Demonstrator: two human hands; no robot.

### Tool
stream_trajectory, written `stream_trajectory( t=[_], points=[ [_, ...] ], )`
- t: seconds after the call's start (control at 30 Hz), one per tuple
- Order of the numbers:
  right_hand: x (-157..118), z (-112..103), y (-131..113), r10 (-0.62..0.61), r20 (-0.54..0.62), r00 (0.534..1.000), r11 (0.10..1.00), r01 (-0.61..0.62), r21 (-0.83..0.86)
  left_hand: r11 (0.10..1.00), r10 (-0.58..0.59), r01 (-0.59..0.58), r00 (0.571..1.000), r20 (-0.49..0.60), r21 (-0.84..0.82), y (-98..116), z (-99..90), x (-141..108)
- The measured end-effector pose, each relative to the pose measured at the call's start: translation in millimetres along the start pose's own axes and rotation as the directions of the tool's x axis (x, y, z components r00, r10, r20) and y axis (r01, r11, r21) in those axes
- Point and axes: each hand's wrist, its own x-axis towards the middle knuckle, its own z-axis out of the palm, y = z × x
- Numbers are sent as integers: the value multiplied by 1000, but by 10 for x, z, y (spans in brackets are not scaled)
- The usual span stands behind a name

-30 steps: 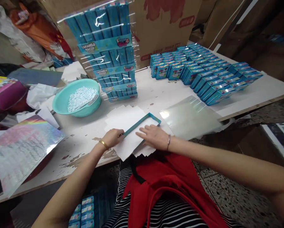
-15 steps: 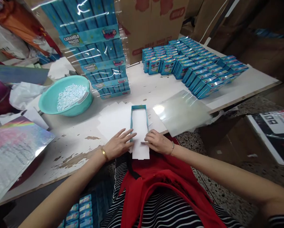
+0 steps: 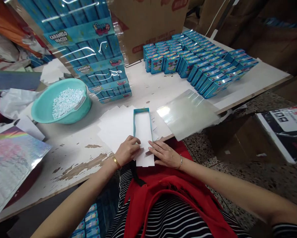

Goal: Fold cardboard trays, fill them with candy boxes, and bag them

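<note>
A long, narrow cardboard tray, white inside with blue edges, lies at the table's front edge. Its far end stands folded up, while the near end is flat and juts out past the edge. Small flaps stick inward from its two sides near my hands. My left hand is closed on the left side wall by the flap, fingers curled. On the right side, my right hand rests with fingers stretched against the wall and the other flap. White card sheets lie fanned out under and beside the tray.
Left of the tray stands a turquoise basin of small white pieces. Behind it rise stacked, plastic-covered blue display boxes. Rows of small blue boxes fill the back right. Clear plastic sheets overhang the table edge.
My left hand has gone from spread fingers to curled ones on the left wall. My right hand has loosened from a pinch to stretched fingers. The view has shifted slightly.
</note>
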Motion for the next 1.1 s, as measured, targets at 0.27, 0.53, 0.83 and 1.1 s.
stream_trajectory(
  t=[0.27, 0.53, 0.83, 1.1],
  points=[
    [220, 1, -86, 283, -302, 910, 933, -189, 306, 935, -14, -42, 988, -155, -352, -57, 29, -75],
    [375, 65, -98, 396, -403, 825, 901, -266, 342, 938, -261, 154, 902, -344, -309, 54, 250, 29],
    [295, 145, -22, 157, -312, 937, 988, -152, 42, 607, -710, 312, 627, -322, -731, 490, 692, 47],
    [413, 100, 21, 243, -185, 952, 970, -236, 56, 777, -605, 420, 704, -372, -469, 546, 513, 97]
  ],
)
